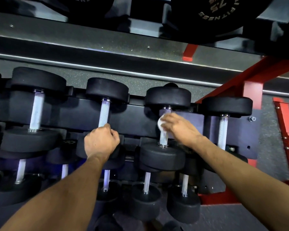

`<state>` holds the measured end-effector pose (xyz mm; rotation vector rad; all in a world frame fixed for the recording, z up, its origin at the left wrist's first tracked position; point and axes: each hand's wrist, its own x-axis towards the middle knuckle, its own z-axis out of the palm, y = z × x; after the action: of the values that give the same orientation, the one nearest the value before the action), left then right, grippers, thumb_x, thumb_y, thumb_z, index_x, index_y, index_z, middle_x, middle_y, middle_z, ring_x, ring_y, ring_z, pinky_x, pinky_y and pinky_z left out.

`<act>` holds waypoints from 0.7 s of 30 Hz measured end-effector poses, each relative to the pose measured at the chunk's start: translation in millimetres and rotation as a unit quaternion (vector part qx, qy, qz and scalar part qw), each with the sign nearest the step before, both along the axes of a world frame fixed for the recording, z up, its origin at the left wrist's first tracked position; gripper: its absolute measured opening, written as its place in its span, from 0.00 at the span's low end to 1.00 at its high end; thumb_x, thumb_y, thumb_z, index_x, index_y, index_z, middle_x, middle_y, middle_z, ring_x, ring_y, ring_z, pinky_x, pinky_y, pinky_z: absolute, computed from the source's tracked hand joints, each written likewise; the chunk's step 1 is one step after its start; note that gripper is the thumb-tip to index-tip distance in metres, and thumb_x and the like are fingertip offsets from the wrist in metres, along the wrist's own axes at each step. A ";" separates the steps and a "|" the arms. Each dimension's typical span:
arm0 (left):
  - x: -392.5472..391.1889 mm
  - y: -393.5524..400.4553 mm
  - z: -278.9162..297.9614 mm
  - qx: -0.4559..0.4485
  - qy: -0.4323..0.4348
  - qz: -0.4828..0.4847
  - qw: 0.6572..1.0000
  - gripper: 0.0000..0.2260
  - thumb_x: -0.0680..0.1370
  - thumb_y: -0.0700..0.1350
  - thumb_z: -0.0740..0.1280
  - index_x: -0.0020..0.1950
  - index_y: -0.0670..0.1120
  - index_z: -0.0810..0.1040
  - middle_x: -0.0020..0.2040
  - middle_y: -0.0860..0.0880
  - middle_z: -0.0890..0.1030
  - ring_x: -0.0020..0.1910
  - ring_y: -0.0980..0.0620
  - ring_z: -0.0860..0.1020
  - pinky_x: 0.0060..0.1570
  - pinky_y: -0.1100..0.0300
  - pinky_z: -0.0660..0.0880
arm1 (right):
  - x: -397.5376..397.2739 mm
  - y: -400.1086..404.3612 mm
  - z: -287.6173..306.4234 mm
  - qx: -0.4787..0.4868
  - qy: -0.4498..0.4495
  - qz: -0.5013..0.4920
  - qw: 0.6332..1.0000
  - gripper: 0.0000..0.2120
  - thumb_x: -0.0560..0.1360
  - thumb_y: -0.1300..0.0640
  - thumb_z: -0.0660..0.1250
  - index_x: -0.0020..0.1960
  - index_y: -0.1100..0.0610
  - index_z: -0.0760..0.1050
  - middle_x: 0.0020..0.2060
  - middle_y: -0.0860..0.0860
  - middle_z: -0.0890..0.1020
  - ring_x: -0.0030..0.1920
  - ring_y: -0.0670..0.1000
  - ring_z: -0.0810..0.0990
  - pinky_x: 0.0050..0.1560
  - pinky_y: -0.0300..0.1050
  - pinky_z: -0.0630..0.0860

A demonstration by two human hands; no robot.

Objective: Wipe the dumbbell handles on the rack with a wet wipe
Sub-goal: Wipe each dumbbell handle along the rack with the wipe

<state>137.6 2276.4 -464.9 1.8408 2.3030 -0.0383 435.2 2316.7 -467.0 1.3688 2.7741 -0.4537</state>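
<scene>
Black dumbbells with knurled silver handles lie in a row on the middle shelf of the rack [83,114]. My right hand [177,127] holds a white wet wipe [160,125] wrapped against the handle [163,139] of the third dumbbell from the left. My left hand [101,140] grips the lower end of the neighbouring dumbbell's handle [104,114], fingers curled round it. Further handles show at the far left [36,110] and far right [223,132].
A lower shelf holds several smaller dumbbells [146,197] below my arms. An upper shelf with large black weights [212,15] overhangs the top. The red rack frame [252,94] rises on the right, over grey speckled flooring [272,164].
</scene>
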 end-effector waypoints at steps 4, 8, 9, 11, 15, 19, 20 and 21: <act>0.0 -0.2 -0.1 0.000 -0.001 -0.004 1.000 0.09 0.75 0.48 0.64 0.39 0.45 0.76 0.28 0.47 0.71 0.29 0.44 0.66 0.32 0.56 0.64 | -9.7 0.1 13.0 -0.015 -0.011 -0.118 0.993 0.14 0.80 0.60 0.60 0.62 0.58 0.78 0.63 0.53 0.74 0.64 0.54 0.70 0.61 0.47 0.70; -0.2 0.4 -1.3 0.012 -0.006 0.000 1.000 0.08 0.75 0.48 0.64 0.38 0.45 0.77 0.31 0.43 0.78 0.29 0.44 0.66 0.32 0.56 0.65 | -6.1 -38.9 -2.1 -0.097 -0.035 -0.054 0.993 0.07 0.77 0.50 0.60 0.48 0.51 0.73 0.47 0.46 0.76 0.47 0.52 0.77 0.45 0.48 0.75; -0.3 0.5 -1.7 0.012 -0.007 0.000 1.000 0.08 0.75 0.48 0.64 0.38 0.45 0.77 0.32 0.43 0.79 0.29 0.44 0.66 0.32 0.56 0.65 | -5.5 -39.7 -1.1 -0.083 -0.039 -0.039 0.995 0.08 0.76 0.48 0.59 0.48 0.51 0.72 0.45 0.45 0.76 0.44 0.49 0.77 0.44 0.46 0.74; -0.5 0.6 -2.2 0.011 -0.007 0.000 1.000 0.08 0.75 0.48 0.64 0.39 0.45 0.76 0.32 0.43 0.79 0.29 0.43 0.66 0.32 0.55 0.65 | -5.9 -29.3 1.7 -0.072 -0.018 -0.061 0.995 0.09 0.76 0.49 0.58 0.48 0.52 0.74 0.47 0.45 0.77 0.44 0.47 0.77 0.42 0.40 0.73; -1.1 -0.5 -1.9 0.012 -0.006 -0.002 1.000 0.09 0.75 0.48 0.63 0.39 0.45 0.76 0.32 0.43 0.79 0.29 0.43 0.67 0.32 0.56 0.66 | -9.2 2.5 2.6 -0.016 0.045 -0.212 0.976 0.07 0.75 0.62 0.65 0.53 0.59 0.78 0.52 0.54 0.77 0.50 0.56 0.77 0.44 0.42 0.77; -0.5 -1.0 -0.9 0.012 -0.005 -0.002 1.000 0.09 0.75 0.48 0.63 0.39 0.45 0.77 0.32 0.44 0.79 0.30 0.43 0.67 0.33 0.56 0.65 | -14.1 -17.3 -5.3 0.000 0.064 -0.204 0.977 0.06 0.74 0.65 0.68 0.51 0.62 0.79 0.49 0.55 0.75 0.46 0.58 0.77 0.43 0.51 0.79; -0.7 -0.3 -0.9 0.013 -0.005 -0.002 1.000 0.09 0.75 0.48 0.63 0.39 0.45 0.77 0.32 0.44 0.79 0.30 0.44 0.66 0.33 0.56 0.65 | -15.5 -27.2 -4.8 -0.012 0.072 -0.196 0.978 0.05 0.75 0.64 0.68 0.50 0.61 0.80 0.48 0.55 0.76 0.44 0.58 0.78 0.43 0.50 0.78; -0.7 -0.4 -1.0 0.013 -0.005 -0.002 1.000 0.09 0.75 0.48 0.63 0.39 0.45 0.77 0.32 0.43 0.79 0.30 0.44 0.66 0.32 0.55 0.65 | -15.6 -36.9 -4.7 -0.034 0.077 -0.184 0.979 0.05 0.75 0.64 0.68 0.50 0.61 0.81 0.48 0.55 0.77 0.44 0.58 0.79 0.44 0.48 0.78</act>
<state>136.9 2276.0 -465.9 1.8533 2.3038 -0.0006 419.6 2279.8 -471.7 1.9144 2.5825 -0.6832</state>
